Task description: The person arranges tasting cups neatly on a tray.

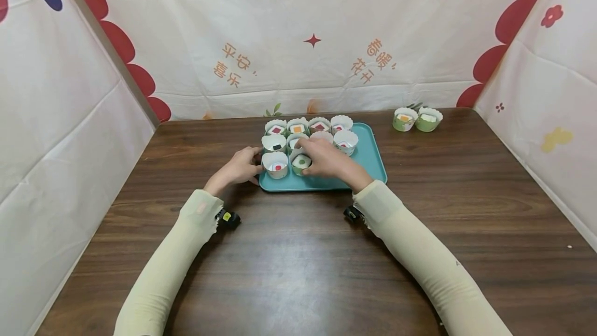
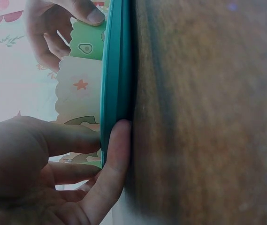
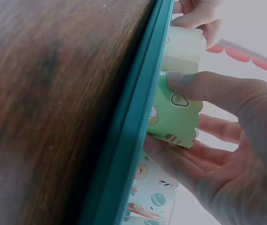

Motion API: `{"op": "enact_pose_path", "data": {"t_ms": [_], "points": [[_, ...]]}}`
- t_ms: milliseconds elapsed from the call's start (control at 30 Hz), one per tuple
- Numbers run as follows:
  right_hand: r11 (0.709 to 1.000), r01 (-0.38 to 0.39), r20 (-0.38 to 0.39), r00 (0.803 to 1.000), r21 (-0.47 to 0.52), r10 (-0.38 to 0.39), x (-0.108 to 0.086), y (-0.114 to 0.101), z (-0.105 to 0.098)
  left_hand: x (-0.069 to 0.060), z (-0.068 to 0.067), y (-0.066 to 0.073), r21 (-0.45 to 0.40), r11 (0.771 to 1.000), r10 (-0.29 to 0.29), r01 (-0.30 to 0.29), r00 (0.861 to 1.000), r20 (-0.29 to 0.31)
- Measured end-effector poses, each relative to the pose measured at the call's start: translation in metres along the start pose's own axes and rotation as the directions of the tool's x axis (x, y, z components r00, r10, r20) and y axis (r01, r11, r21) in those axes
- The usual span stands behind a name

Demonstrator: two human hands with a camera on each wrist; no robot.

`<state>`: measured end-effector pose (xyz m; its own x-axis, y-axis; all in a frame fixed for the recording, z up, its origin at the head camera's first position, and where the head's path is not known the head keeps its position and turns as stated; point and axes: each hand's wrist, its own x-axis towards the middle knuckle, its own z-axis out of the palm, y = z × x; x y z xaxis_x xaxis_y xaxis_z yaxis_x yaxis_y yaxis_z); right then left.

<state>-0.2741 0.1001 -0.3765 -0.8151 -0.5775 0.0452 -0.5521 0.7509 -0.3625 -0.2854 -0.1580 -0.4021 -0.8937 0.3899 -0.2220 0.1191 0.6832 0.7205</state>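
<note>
My right hand (image 1: 324, 157) holds a green paper baking cup (image 3: 173, 110) at the front of a teal tray (image 1: 368, 154). In the right wrist view its thumb lies on one side of the cup's wall and its fingers on the other. This cup has avocado prints and a white filling with a green dot. At the tray's left edge, my left hand (image 1: 240, 166) grips the rim with its fingertips, seen close in the left wrist view. Beside it stands a white cup (image 1: 275, 166) with a red dot inside. Several more filled cups (image 1: 297, 126) stand in rows behind.
Two green cups, one with an orange piece (image 1: 403, 119) and one with a pale filling (image 1: 428, 120), stand at the table's back right. The brown wooden table (image 1: 289, 263) meets printed white cloth (image 1: 289, 51) at the back and sides. The tray's right part is bare.
</note>
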Motion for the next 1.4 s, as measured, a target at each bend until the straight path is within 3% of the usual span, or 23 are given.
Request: {"op": "enact_pose_path", "data": {"t_ms": [333,1400], "points": [[1.0,0.001,-0.01,1.0,0.009,-0.001,-0.0004,-0.0002,0.0009,-0.0003,0.0003,0.0014,-0.006,1.0,-0.021,0.021,1.0,0.004],[0.998,-0.055,0.041,0.998,0.028,0.054,-0.0015,-0.0027,0.0004,-0.0014,0.0003,0.0014,0.019,1.0,-0.003,0.003,1.0,0.003]]}}
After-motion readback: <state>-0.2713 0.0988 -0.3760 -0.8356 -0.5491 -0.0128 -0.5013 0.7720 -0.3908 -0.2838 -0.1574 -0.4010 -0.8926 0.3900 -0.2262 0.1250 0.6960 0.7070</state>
